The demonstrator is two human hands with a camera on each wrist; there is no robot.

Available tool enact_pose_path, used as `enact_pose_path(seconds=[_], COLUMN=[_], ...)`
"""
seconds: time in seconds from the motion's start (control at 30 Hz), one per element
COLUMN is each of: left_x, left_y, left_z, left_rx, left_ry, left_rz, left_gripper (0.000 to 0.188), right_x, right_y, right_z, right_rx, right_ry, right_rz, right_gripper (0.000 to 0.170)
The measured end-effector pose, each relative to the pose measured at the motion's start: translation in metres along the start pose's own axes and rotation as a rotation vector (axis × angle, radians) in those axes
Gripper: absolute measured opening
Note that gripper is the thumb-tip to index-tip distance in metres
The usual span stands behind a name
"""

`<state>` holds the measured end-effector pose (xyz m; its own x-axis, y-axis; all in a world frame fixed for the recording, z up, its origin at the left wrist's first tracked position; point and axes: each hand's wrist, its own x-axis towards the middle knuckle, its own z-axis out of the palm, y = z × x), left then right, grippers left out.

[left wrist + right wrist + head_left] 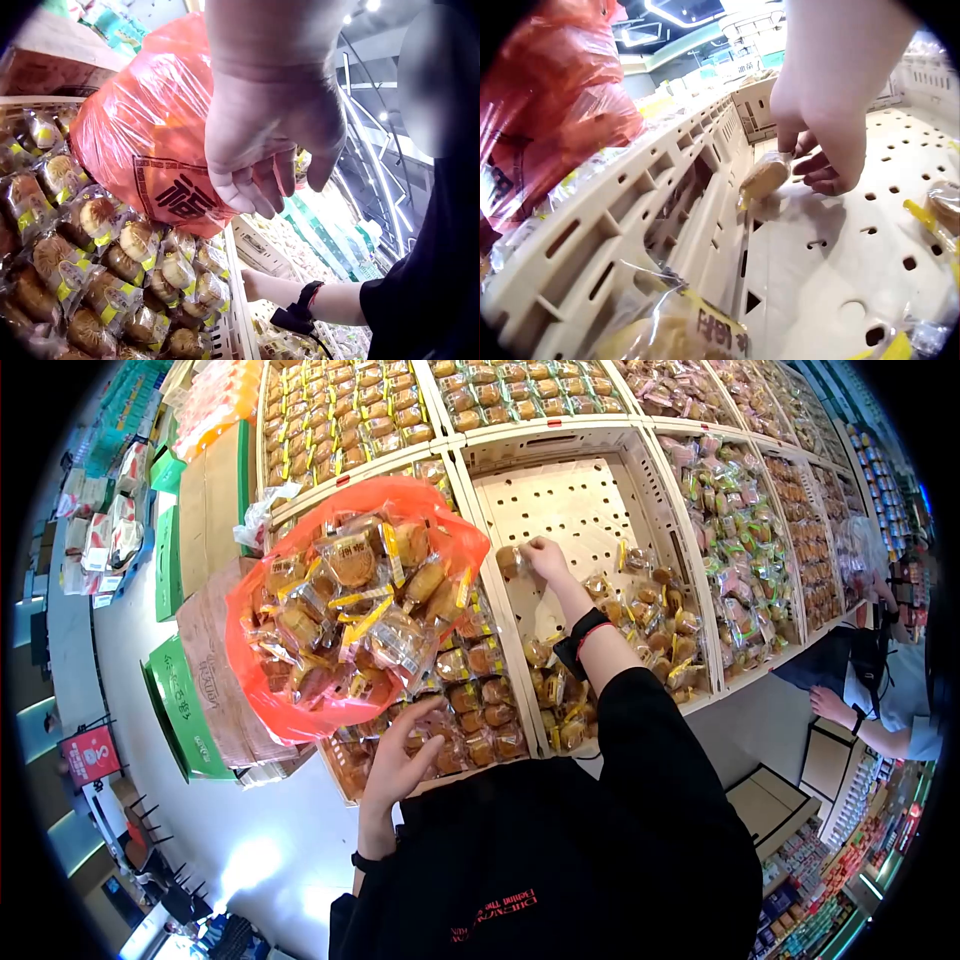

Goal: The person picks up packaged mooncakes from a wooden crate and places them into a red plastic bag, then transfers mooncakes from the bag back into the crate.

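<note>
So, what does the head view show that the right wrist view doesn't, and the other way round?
Head only: the left hand, its fingers touching nothing I can make out; cakes heaped in the red bag; the black wristband on the right arm.

Right wrist only: the ceiling lights.

Both: the right hand holding one wrapped cake inside the crate, with the red bag to the left.

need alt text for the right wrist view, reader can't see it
A right hand holds a wrapped cake by its wrapper, low inside a pale crate with a slotted floor, near one side wall. Other wrapped cakes show at the frame's edges, and a red bag stands beyond that wall.
</note>
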<state>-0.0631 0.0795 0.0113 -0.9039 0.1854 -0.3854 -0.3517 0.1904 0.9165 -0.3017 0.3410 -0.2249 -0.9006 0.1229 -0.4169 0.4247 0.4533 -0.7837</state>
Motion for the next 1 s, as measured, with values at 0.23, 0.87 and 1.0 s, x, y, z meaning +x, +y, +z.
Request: enact_pose_path(seconds=[0.23,0.87,1.0], left_x=[-0.022,-0.136,-0.135], left_y=[-0.001,0.015,0.013], left_z=[0.005,0.007,-0.009], left_rx=[-0.01,-0.628,-0.581], left_ry=[0.029,0.278,0.351], left_rz=[0.08,-0.001,0.041], left_gripper=[0.041,0.027,0.027], right_x=[-0.123,-0.364,-0.356], right_y=[-0.06,-0.152,-0.162], right_z=[-0.063,-0.028,-0.021], right_rx=[0.471,0.654,0.477], right_ry=[0.087,-0.75,-0.994], right_rz=[-0.304,-0.655,-0.318], right_gripper=[0.01,0.025,0.023])
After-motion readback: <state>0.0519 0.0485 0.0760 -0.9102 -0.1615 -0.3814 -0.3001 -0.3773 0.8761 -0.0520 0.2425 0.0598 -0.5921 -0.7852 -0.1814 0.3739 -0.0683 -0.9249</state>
